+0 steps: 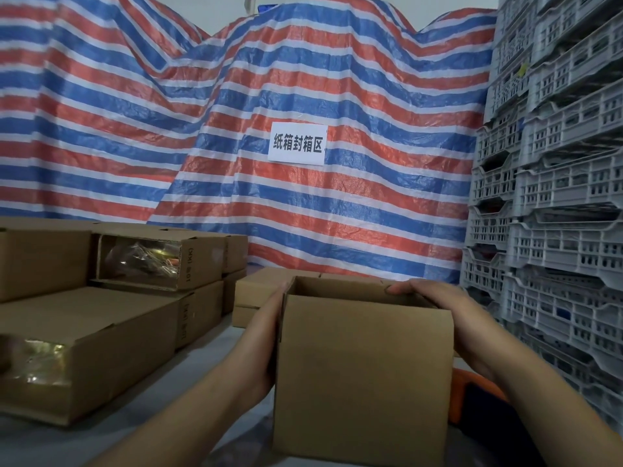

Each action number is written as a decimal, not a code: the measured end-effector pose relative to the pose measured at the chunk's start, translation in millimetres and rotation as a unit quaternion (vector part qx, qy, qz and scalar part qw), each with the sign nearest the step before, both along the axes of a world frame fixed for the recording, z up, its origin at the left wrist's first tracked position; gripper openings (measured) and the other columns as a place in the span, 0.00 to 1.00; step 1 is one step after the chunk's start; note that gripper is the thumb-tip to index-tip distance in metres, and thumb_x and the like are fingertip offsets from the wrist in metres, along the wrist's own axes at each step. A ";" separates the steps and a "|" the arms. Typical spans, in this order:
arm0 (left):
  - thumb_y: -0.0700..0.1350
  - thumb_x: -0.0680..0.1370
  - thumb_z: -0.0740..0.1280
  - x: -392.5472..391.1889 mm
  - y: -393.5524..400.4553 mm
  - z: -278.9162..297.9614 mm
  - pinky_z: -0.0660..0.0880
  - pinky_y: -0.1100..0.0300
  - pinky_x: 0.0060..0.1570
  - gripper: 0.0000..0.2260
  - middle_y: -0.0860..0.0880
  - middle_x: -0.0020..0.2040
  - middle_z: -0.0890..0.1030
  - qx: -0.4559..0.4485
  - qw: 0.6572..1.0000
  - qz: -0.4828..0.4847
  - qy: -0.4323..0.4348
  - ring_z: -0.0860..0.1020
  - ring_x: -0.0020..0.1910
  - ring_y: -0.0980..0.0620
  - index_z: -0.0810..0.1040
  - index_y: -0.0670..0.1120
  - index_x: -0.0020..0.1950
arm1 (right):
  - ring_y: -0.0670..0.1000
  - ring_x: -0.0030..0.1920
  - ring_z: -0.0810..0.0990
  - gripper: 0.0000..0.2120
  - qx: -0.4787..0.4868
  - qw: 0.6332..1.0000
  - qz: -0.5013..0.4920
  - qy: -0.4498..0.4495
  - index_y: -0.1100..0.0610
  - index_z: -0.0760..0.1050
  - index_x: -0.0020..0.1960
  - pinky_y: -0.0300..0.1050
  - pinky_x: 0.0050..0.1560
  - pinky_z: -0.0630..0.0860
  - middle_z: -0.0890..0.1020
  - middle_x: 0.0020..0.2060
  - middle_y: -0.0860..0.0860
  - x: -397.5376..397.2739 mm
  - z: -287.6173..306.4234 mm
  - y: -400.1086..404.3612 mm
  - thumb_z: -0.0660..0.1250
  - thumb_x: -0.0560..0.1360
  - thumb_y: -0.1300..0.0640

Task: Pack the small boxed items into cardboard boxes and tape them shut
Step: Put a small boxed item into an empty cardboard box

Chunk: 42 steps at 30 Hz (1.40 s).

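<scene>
Before striped tarp [303, 79], both hands (left [261, 345], right [451, 318]) apparently clasp the open cardboard box [364, 375] between them.

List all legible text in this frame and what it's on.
"纸箱封箱区": white paper sign on the striped tarp.
"(XM)" followed by blurred characters: end flap of the upper windowed box; the rest is unreadable.
Print on the end of the box below: too blurred to read.
Held cardboard box: no text visible.

Head view: I look from head height, forward and slightly down, close over the cardboard box [364, 372].
Facing: the striped tarp [236, 112].
Shared: single view only.
</scene>
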<state>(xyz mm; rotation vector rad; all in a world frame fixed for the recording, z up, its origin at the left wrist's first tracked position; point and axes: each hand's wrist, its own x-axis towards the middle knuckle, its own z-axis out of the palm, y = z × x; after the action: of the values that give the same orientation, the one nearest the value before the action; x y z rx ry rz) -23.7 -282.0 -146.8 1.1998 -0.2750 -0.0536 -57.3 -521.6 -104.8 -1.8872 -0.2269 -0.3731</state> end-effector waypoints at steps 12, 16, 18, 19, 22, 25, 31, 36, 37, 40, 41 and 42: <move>0.54 0.82 0.60 6.3 0.2 -1.3 0.77 0.60 0.35 0.17 0.46 0.45 0.84 0.027 0.999 -0.014 -0.026 0.84 0.35 0.55 0.84 0.47 0.44 | 0.52 0.47 0.84 0.10 0.042 0.997 0.045 0.047 0.48 0.85 0.54 0.43 0.42 0.78 0.84 0.56 0.56 1.0 1.2 -7.6 0.68 0.76 0.54; 0.60 0.79 0.61 6.2 -0.2 -0.9 0.76 0.58 0.36 0.22 0.47 0.37 0.85 0.037 0.999 -0.025 -0.005 0.84 0.33 0.53 0.85 0.46 0.38 | 0.54 0.58 0.84 0.30 0.026 0.986 0.143 0.081 0.46 0.84 0.58 0.46 0.51 0.79 0.84 0.58 0.54 -0.3 7.6 -16.3 0.81 0.57 0.41; 0.59 0.80 0.59 6.7 -1.0 -3.3 0.77 0.57 0.38 0.18 0.53 0.36 0.85 0.028 0.999 -0.019 -0.020 0.84 0.35 0.56 0.83 0.50 0.44 | 0.54 0.58 0.84 0.36 0.028 0.981 0.175 0.085 0.46 0.83 0.58 0.46 0.51 0.81 0.84 0.58 0.54 -0.7 10.0 -16.8 0.84 0.51 0.38; 0.59 0.81 0.58 7.2 -1.7 -4.6 0.77 0.58 0.39 0.15 0.56 0.35 0.85 0.022 0.999 -0.017 -0.021 0.83 0.35 0.58 0.79 0.51 0.47 | 0.54 0.58 0.84 0.37 0.028 0.978 0.186 0.086 0.46 0.83 0.58 0.45 0.50 0.81 0.84 0.58 0.54 -1.8 10.9 -16.1 0.84 0.51 0.38; 0.51 0.84 0.57 7.0 -2.2 -7.4 0.78 0.61 0.34 0.10 0.57 0.33 0.84 0.028 0.999 -0.039 -0.026 0.83 0.33 0.59 0.75 0.50 0.48 | 0.53 0.57 0.84 0.37 0.028 0.975 0.205 0.081 0.46 0.83 0.59 0.42 0.49 0.81 0.84 0.59 0.54 -3.2 11.9 -14.5 0.85 0.51 0.38; 0.44 0.83 0.57 7.6 0.8 -5.7 0.77 0.64 0.28 0.08 0.55 0.30 0.83 0.051 0.998 -0.042 -0.021 0.82 0.30 0.59 0.75 0.48 0.49 | 0.53 0.56 0.84 0.38 0.043 0.976 0.202 0.073 0.47 0.84 0.58 0.42 0.48 0.81 0.84 0.59 0.54 -3.6 10.1 -12.5 0.85 0.51 0.38; 0.43 0.77 0.69 11.4 1.9 -1.7 0.78 0.58 0.28 0.17 0.44 0.37 0.85 0.004 1.000 0.010 -0.014 0.83 0.32 0.49 0.70 0.59 0.62 | 0.51 0.54 0.85 0.34 0.053 0.979 0.189 0.060 0.46 0.84 0.58 0.41 0.47 0.81 0.85 0.58 0.54 -0.1 4.1 -11.3 0.82 0.54 0.35; 0.41 0.78 0.66 12.2 4.2 -4.6 0.77 0.60 0.28 0.06 0.43 0.40 0.85 0.035 0.999 0.006 -0.036 0.83 0.33 0.49 0.82 0.48 0.51 | 0.53 0.54 0.85 0.19 0.169 0.969 0.175 0.051 0.50 0.84 0.58 0.45 0.49 0.81 0.84 0.59 0.55 7.2 -8.1 -11.3 0.69 0.74 0.41; 0.42 0.78 0.66 13.2 4.2 -5.3 0.77 0.60 0.28 0.05 0.43 0.39 0.85 0.035 0.999 0.017 -0.034 0.83 0.33 0.49 0.82 0.46 0.51 | 0.53 0.54 0.85 0.18 0.206 0.961 0.176 0.052 0.51 0.84 0.59 0.47 0.50 0.81 0.84 0.59 0.56 8.1 -10.4 -11.8 0.66 0.75 0.43; 0.43 0.78 0.67 15.7 2.9 -6.2 0.78 0.60 0.29 0.07 0.44 0.40 0.85 0.046 0.998 0.025 -0.043 0.84 0.35 0.49 0.81 0.46 0.54 | 0.54 0.47 0.86 0.17 0.325 0.930 0.163 0.048 0.57 0.82 0.61 0.46 0.43 0.83 0.85 0.55 0.58 11.5 -17.2 -14.4 0.65 0.78 0.51; 0.44 0.78 0.67 16.2 3.0 -6.4 0.78 0.60 0.29 0.07 0.44 0.40 0.85 0.048 0.998 0.023 -0.042 0.84 0.35 0.49 0.81 0.46 0.54 | 0.53 0.45 0.86 0.16 0.345 0.924 0.157 0.044 0.59 0.82 0.61 0.46 0.42 0.83 0.85 0.53 0.59 12.2 -19.6 -14.4 0.65 0.78 0.53; 0.45 0.78 0.67 16.6 2.3 -6.2 0.77 0.61 0.28 0.06 0.44 0.39 0.85 0.045 0.998 0.023 -0.036 0.84 0.34 0.49 0.81 0.46 0.53 | 0.53 0.43 0.86 0.15 0.348 0.924 0.152 0.043 0.60 0.83 0.58 0.45 0.40 0.83 0.85 0.50 0.59 11.6 -21.7 -14.5 0.66 0.77 0.55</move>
<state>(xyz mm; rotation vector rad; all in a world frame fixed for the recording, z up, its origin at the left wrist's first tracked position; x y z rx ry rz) -7.1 -279.7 -153.1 1.2993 -0.3103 0.0176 -45.6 -536.1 -126.5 -1.1386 -0.2800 -0.1269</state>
